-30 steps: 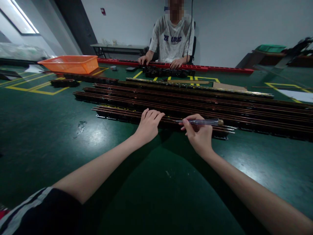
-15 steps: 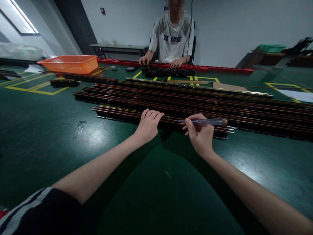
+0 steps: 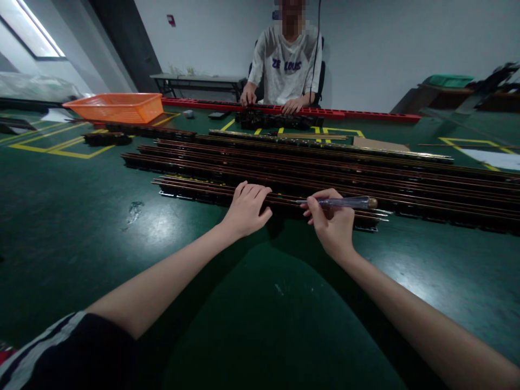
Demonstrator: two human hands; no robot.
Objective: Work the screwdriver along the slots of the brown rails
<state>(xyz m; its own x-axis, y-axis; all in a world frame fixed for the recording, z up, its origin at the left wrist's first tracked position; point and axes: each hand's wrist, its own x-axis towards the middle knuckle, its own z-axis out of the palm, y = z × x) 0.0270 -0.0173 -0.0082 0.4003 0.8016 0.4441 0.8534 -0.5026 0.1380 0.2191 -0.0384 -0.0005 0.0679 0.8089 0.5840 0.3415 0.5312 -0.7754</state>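
My right hand [image 3: 335,223] is closed round a screwdriver [image 3: 345,203] with a clear purple handle and a brownish end cap. Its thin shaft points left along the nearest dark strip [image 3: 190,187], which carries long copper-coloured rods. On that same strip lies my left hand [image 3: 248,208], fingers laid over the rods and thumb spread out along the near side. The left fingertips touch the strip's top; what is under them is hidden. Behind this strip run several similar dark strips with rods [image 3: 292,162], side by side.
Across the green table [image 3: 260,325] sits a person [image 3: 284,70] with both hands at dark parts [image 3: 280,120] beside a long red rail [image 3: 377,115]. An orange basket [image 3: 116,108] stands at the back left. A piece of cardboard [image 3: 381,143] lies behind the strips.
My left thumb has swung out, away from the fingers. My right hand and the screwdriver have hardly moved. The person opposite has shifted one hand slightly.
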